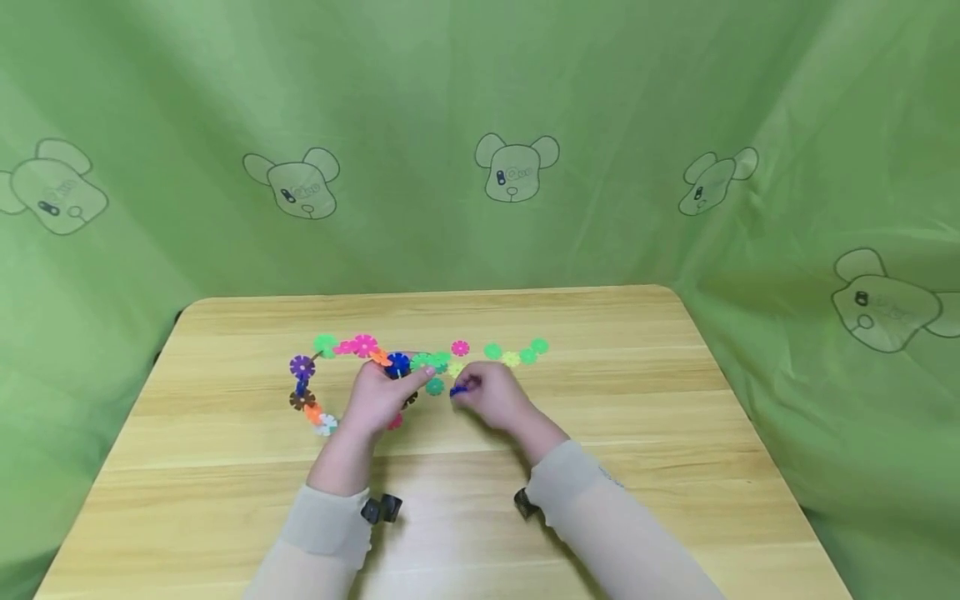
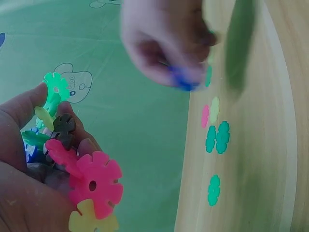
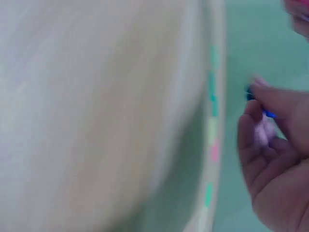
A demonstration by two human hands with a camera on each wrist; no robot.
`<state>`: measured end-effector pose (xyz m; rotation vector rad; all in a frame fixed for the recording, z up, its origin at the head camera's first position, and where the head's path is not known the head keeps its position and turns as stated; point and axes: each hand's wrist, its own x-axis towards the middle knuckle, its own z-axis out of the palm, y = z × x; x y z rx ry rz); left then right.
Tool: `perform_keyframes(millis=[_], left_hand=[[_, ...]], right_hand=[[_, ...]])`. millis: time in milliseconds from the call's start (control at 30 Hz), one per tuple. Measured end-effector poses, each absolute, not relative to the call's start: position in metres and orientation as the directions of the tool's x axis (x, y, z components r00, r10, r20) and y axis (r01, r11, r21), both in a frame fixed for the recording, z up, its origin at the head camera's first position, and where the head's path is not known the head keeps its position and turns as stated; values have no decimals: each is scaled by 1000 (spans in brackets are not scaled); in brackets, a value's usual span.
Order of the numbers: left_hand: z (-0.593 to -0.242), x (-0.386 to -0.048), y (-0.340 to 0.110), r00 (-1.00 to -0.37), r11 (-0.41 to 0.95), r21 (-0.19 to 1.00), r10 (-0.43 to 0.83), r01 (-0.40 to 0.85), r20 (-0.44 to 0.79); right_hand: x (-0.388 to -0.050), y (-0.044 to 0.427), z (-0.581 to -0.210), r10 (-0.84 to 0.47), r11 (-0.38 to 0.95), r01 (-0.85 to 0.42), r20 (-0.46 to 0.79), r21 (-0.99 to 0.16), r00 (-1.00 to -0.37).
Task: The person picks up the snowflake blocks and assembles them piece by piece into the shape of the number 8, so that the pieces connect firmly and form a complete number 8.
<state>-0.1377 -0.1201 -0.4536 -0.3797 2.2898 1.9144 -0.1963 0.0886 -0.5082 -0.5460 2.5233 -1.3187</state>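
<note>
My left hand (image 1: pixel 373 402) grips a chain of joined plastic snowflake discs (image 1: pixel 364 345) in many colours, curving away to the left over the table. In the left wrist view, a pink disc (image 2: pixel 96 180) and a pale yellow disc (image 2: pixel 92 220) hang at the near end of this chain. Fingers and thumb of my right hand (image 1: pixel 497 398) pinch a blue snowflake disc (image 1: pixel 459 390), a short way right of the left hand. Something pale pink (image 3: pixel 263 131) also shows within the right hand, blurred. The two hands are apart.
Loose discs lie behind and between the hands: a pink one (image 1: pixel 460 347), a teal one (image 1: pixel 435 387), a yellow one (image 1: pixel 511 358) and several green ones (image 1: pixel 528 356). Beneath is a wood-grain table (image 1: pixel 630 517). A green curtain (image 1: pixel 420 242) stands along its far edge.
</note>
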Motion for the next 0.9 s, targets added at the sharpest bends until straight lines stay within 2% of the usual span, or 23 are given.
perform_keyframes(millis=[100,200,333,567,900], left_hand=[[-454,-138,-119,-964,163,951,-98,-263,-249],[-455,-138,-118,-965,165,952,-100,-258,-244],[-455,-137,-116,-969,169,956,-84,-242,-230],[-455,-136,-114,-970,175,955,-78,-239,-228],[-453,-134,-113,-980,184,962,-54,-200,-193]], right_hand=[[-196,98,-488,-326,293,-126,25,-948,-945],[-194,105,-468,-278,153,-116,70,-981,-958],[-190,110,-451,-272,132,-163,123,-978,-954],[-186,107,-446,-290,144,-222,173,-964,-941],[-181,103,-445,-297,63,-191,164,-980,-941]])
